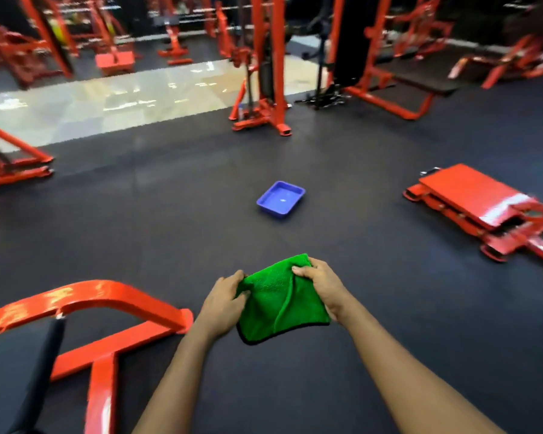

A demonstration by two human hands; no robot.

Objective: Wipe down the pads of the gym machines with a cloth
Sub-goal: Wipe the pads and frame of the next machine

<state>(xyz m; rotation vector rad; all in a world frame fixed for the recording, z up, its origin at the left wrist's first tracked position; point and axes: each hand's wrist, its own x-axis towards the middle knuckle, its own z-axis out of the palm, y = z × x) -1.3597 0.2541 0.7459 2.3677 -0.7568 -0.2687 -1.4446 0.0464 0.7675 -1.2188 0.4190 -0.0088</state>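
Fingers of my right hand are curling over the far right corner of a green cloth, while my left hand is pinching its left edge, thumb on top. Both hands are gripping the fabric and holding it in the air above the floor, low in the middle of the head view.

The cloth is showing a plush, fuzzy microfibre pile. It is folded into a rough, slightly tapering rectangle, with a dark stitched border along the edge nearest me. One soft crease is running from the right-hand grip down to that near edge. Its long axis is running from my wrists away towards the far side of the room, leaning a little to the right at the far end.

Beyond it, a shallow blue plastic tray, rectangular with rounded corners, is sitting on the floor well apart from the cloth. The floor itself is looking like dark, matte, finely speckled rubber, and a strip of pale glossy tiles is crossing behind it.

Glossy red painted steel is framing the scene. An angled machine base beside a black padded seat is lying at lower left. A flat red platform is lying at right, and a tall upright machine is standing behind the tray.
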